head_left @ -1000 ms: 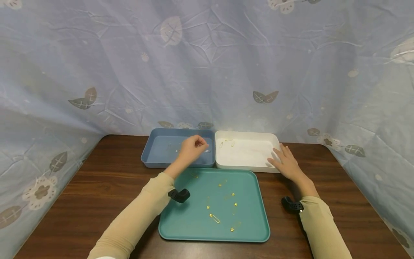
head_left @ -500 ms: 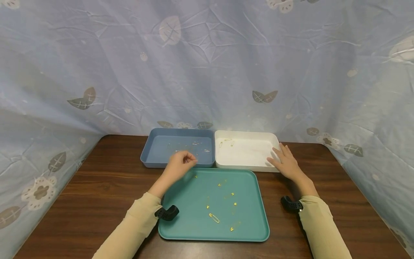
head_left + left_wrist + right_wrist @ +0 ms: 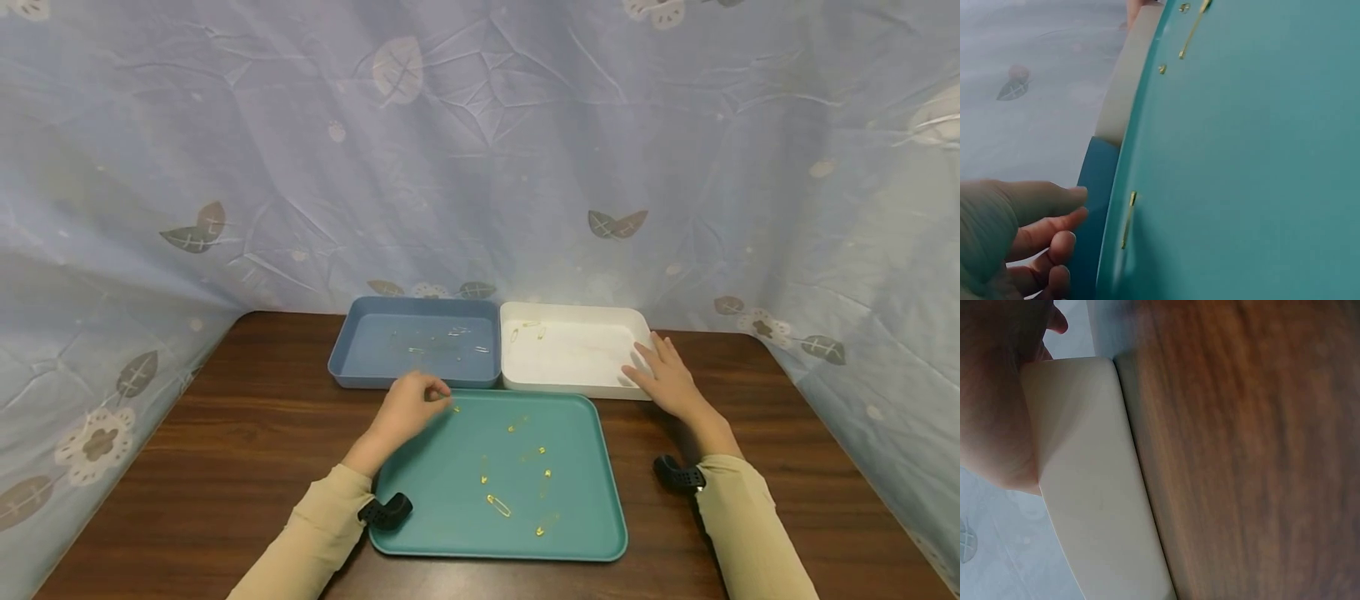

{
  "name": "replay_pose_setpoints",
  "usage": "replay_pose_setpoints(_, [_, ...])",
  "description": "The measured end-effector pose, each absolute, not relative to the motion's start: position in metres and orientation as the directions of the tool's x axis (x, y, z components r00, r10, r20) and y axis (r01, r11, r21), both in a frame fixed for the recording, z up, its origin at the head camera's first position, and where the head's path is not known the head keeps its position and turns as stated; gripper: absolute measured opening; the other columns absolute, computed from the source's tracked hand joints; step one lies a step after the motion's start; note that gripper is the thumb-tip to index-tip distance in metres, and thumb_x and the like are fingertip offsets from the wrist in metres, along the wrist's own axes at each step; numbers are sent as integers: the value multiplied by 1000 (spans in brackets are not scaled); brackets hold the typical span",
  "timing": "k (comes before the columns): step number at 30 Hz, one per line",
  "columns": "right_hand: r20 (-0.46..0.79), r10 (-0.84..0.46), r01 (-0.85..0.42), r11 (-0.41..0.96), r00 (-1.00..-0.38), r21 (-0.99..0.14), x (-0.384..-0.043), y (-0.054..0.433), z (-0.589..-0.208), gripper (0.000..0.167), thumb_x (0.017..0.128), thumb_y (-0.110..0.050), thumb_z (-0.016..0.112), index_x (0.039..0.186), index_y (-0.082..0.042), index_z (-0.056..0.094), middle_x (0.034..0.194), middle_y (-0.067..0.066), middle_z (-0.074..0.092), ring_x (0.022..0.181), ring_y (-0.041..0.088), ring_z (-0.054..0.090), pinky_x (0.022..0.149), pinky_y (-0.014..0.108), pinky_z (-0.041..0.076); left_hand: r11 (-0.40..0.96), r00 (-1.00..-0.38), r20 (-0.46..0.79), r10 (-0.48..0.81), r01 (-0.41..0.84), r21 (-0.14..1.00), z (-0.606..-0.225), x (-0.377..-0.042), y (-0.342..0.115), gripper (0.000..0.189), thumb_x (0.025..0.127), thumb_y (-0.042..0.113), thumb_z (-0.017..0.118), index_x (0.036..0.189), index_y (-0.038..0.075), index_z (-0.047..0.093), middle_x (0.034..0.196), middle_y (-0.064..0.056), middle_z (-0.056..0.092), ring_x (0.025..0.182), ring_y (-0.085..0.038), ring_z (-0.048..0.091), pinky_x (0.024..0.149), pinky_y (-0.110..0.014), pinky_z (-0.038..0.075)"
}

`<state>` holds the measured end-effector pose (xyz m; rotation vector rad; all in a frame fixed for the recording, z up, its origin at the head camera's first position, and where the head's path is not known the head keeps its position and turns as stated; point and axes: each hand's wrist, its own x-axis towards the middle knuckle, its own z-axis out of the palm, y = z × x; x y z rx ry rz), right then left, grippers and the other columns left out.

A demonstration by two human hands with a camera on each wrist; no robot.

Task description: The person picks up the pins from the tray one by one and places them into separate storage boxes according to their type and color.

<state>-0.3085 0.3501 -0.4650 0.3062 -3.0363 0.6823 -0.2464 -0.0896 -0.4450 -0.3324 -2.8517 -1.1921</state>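
My left hand (image 3: pixel 401 414) hovers above the back left corner of the teal tray (image 3: pixel 442 518), thumb and fingers loosely bent. In the left wrist view nothing shows between the thumb (image 3: pixel 1060 199) and the fingertips. Nearest to it, a gold safety pin (image 3: pixel 1129 220) lies along the tray's rim. Several more gold safety pins are spread over the tray, one wide-bodied pin (image 3: pixel 498 505) among them. My right hand (image 3: pixel 666 379) rests at the right end of the white box (image 3: pixel 585 389), its fingers spread over the rim; the right wrist view shows it against the box wall (image 3: pixel 1094 462).
Behind the tray, left of the white box, stands a blue box (image 3: pixel 367 367) with several silver pins inside. A few gold pins (image 3: pixel 530 324) lie in the white box's back left. All stand on a dark wooden table (image 3: pixel 225 467), with a patterned curtain (image 3: pixel 480 167) behind.
My left hand has moved from over the blue box back toward me and left, down to the tray's back left corner. The right hand has stayed at the white box.
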Motion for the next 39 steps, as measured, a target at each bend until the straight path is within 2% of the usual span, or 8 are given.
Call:
replay_pose_setpoints(5, [61, -188, -196, 884, -980, -424, -309, 351, -466, 74, 99, -48, 48, 150, 4, 30, 160, 30, 7, 147, 51, 0, 113, 71, 7, 750, -970, 173, 172, 243, 616, -449, -244, -89, 14, 83, 20, 77, 95, 12, 77, 84, -4, 62, 76, -16, 51, 71, -34, 42])
replay_pose_setpoints(12, [61, -187, -196, 887, -980, -419, -310, 351, -467, 74, 99, -48, 48, 149, 4, 31, 160, 30, 7, 147, 50, 0, 113, 70, 7, 817, -977, 175, 123, 199, 541, -452, -243, -89, 15, 82, 25, 78, 96, 18, 78, 80, -1, 59, 75, -18, 46, 67, -34, 33])
replay_pose_setpoints(20, [55, -181, -187, 889, -982, -418, -309, 350, -466, 74, 99, -48, 48, 149, 4, 31, 160, 30, 7, 147, 51, 1, 113, 71, 7, 875, -979, 173, 111, 178, 449, -455, -240, -87, 22, 83, 27, 77, 103, 20, 78, 80, -1, 58, 71, -18, 43, 64, -33, 31])
replay_pose_setpoints(25, [53, -178, -183, 886, -983, -426, -309, 349, -466, 74, 99, -48, 49, 149, 4, 32, 160, 30, 6, 147, 51, 0, 113, 71, 7, 892, -973, 193, 130, 200, 405, -455, -238, -86, 18, 82, 25, 78, 100, 21, 79, 80, -2, 60, 71, -19, 44, 64, -34, 32])
replay_pose_setpoints(35, [60, -183, -191, 885, -981, -425, -310, 351, -468, 74, 99, -48, 48, 149, 4, 32, 160, 30, 7, 147, 51, 1, 113, 71, 7, 862, -966, 183, 185, 249, 441, -456, -238, -84, 5, 81, 25, 79, 84, 22, 76, 77, 0, 59, 74, -19, 47, 66, -34, 35])
replay_pose_setpoints(39, [55, -185, -190, 882, -981, -430, -310, 351, -467, 73, 99, -47, 48, 149, 4, 31, 160, 30, 6, 147, 51, -1, 113, 72, 6, 855, -967, 160, 198, 250, 454, -456, -239, -84, 8, 82, 25, 78, 78, 21, 72, 77, 1, 58, 79, -21, 50, 69, -37, 37])
